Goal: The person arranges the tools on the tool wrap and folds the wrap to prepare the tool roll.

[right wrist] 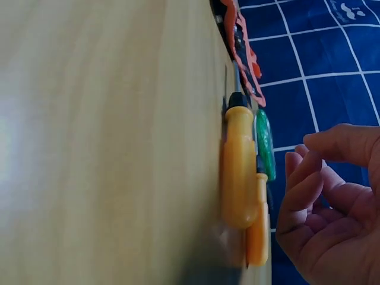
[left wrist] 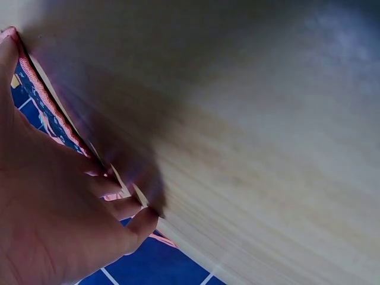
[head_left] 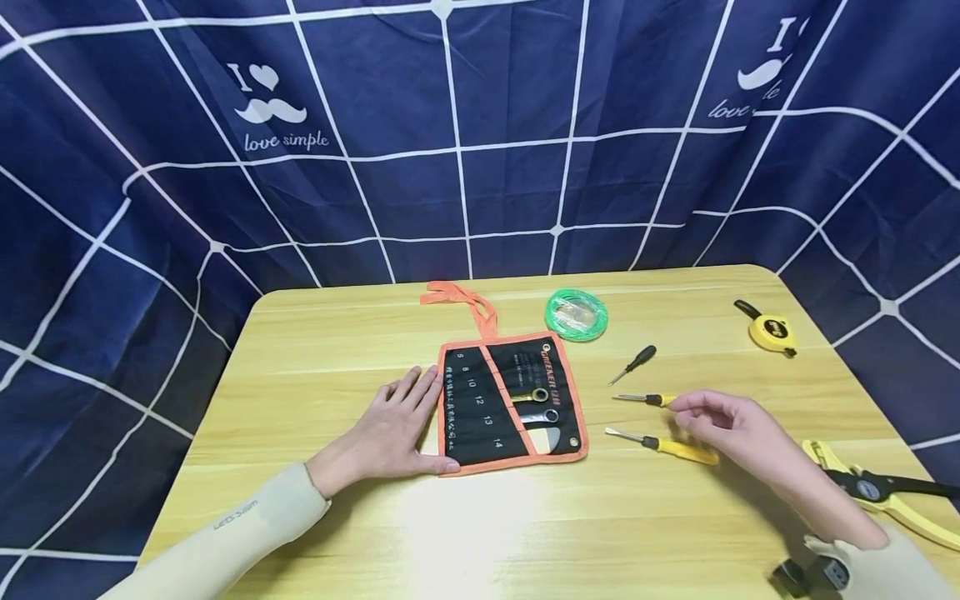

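Observation:
A black tool roll [head_left: 487, 408] with orange edging lies unfolded on the table, with two wrenches [head_left: 536, 406] and a pale rounded piece [head_left: 546, 439] in its pockets. My left hand [head_left: 393, 425] rests at its left edge, fingers extended and thumb on the near corner. To the right, my right hand [head_left: 723, 421] hovers with loosely bent fingers and nothing between them. In the head view it overlaps the handle end of a yellow screwdriver [head_left: 656, 400]. A larger yellow-handled screwdriver [head_left: 686, 452] lies nearer me; its handle [right wrist: 239, 172] stands apart from the fingers in the right wrist view.
Beyond the yellow screwdrivers lies a small black screwdriver [head_left: 637, 360]. A coil of green wire [head_left: 576, 315] is behind the roll, near its orange tie [head_left: 468, 300]. A yellow tape measure [head_left: 772, 332] sits far right; yellow-and-black pliers [head_left: 862, 483] lie by my right forearm.

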Demonstrator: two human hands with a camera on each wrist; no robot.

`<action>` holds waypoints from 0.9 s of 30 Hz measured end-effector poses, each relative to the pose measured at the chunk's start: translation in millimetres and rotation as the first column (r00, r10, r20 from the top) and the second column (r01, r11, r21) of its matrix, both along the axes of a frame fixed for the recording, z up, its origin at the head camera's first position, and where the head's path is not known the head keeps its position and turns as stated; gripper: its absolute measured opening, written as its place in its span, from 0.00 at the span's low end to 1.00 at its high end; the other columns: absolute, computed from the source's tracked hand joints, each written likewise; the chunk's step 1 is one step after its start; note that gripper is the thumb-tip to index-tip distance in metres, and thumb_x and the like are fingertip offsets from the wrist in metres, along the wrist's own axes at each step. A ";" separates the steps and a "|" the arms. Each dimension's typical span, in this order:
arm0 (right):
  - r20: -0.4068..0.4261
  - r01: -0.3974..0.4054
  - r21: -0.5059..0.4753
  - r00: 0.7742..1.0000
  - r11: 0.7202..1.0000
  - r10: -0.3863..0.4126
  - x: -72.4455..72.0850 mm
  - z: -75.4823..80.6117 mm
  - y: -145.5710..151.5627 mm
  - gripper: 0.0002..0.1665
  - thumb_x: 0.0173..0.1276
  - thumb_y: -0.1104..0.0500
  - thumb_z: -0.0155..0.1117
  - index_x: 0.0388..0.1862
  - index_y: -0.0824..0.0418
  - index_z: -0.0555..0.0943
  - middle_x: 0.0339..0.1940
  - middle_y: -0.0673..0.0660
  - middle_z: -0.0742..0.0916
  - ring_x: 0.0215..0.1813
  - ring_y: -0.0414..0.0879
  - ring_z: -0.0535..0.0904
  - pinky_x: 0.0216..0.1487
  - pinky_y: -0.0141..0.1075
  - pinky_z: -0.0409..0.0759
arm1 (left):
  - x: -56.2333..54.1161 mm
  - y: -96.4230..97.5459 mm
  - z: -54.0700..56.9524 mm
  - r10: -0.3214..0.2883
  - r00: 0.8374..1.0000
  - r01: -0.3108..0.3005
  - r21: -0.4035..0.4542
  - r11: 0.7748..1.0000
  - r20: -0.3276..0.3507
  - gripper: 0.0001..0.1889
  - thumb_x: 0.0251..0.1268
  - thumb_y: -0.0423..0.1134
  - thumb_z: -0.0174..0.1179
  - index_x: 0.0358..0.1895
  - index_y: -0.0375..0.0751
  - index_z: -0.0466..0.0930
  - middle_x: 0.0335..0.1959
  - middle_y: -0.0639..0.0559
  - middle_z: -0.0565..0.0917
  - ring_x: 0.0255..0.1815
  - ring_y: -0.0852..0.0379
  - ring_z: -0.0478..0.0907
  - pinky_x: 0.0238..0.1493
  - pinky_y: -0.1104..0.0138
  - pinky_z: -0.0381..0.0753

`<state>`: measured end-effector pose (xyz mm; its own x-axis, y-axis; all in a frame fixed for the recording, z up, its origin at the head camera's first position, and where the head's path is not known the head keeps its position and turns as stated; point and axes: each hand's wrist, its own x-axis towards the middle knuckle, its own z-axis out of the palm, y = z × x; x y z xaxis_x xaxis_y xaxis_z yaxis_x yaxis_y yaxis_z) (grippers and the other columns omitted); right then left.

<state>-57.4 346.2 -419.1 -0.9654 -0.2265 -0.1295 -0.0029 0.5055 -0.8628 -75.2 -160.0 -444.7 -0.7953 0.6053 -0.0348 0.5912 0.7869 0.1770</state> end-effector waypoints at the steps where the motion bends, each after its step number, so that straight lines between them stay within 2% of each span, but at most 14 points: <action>1: -0.003 -0.001 0.009 1.000 1.000 0.001 1.6 -1.2 1.8 0.16 0.84 0.62 0.65 0.61 0.72 0.84 0.41 0.55 0.91 0.37 0.41 0.84 0.33 0.36 0.80 | -0.1 0.2 -0.1 0.001 1.000 -0.001 0.000 1.000 0.001 0.67 0.62 0.83 0.60 0.86 0.28 0.56 0.87 0.33 0.57 0.86 0.31 0.55 0.70 0.36 0.69; 4: -0.006 -0.003 0.011 1.000 1.000 0.003 6.2 -4.4 6.1 0.15 0.83 0.63 0.66 0.60 0.71 0.84 0.44 0.53 0.92 0.38 0.40 0.84 0.32 0.37 0.79 | -0.4 0.1 -0.4 0.003 1.000 -0.003 0.000 1.000 -0.001 0.67 0.62 0.83 0.60 0.86 0.28 0.56 0.87 0.33 0.58 0.85 0.31 0.56 0.70 0.36 0.69; 9: -0.005 -0.005 0.009 1.000 1.000 0.005 13.0 -7.3 10.4 0.14 0.81 0.65 0.68 0.59 0.72 0.84 0.42 0.53 0.92 0.33 0.41 0.82 0.27 0.38 0.78 | -0.8 0.2 -0.7 0.002 1.000 -0.002 0.004 1.000 -0.012 0.67 0.61 0.83 0.61 0.86 0.28 0.57 0.87 0.33 0.59 0.85 0.31 0.57 0.69 0.36 0.70; 14: 0.012 -0.009 0.051 1.000 0.999 0.008 20.2 -11.5 13.7 0.15 0.79 0.65 0.71 0.59 0.70 0.85 0.39 0.53 0.90 0.33 0.40 0.81 0.31 0.36 0.77 | -0.8 1.0 -0.7 0.000 1.000 0.000 -0.005 1.000 -0.024 0.67 0.61 0.84 0.60 0.86 0.29 0.58 0.86 0.33 0.59 0.85 0.31 0.58 0.69 0.37 0.70; 20: 0.026 -0.043 0.101 0.999 0.994 0.040 27.4 -18.2 18.8 0.17 0.73 0.65 0.76 0.58 0.67 0.86 0.24 0.48 0.77 0.26 0.42 0.74 0.27 0.39 0.72 | -0.6 1.7 -0.9 0.000 1.000 0.000 -0.006 1.000 -0.025 0.67 0.61 0.84 0.60 0.86 0.29 0.58 0.87 0.34 0.59 0.85 0.31 0.58 0.69 0.37 0.70; 27: -0.024 -0.078 0.160 0.996 0.984 0.083 28.7 -23.5 19.3 0.17 0.70 0.65 0.78 0.56 0.67 0.87 0.25 0.46 0.73 0.28 0.40 0.70 0.28 0.38 0.68 | -0.3 1.2 -1.6 0.003 1.000 -0.003 -0.003 1.000 -0.027 0.67 0.61 0.84 0.60 0.86 0.29 0.57 0.87 0.34 0.59 0.85 0.30 0.58 0.69 0.37 0.70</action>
<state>-28.7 365.5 -442.6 -0.9488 -0.2825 -0.1414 -0.0737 0.6332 -0.7705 -75.6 -158.8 -446.3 -0.7978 0.6027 -0.0150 0.5933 0.7893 0.1584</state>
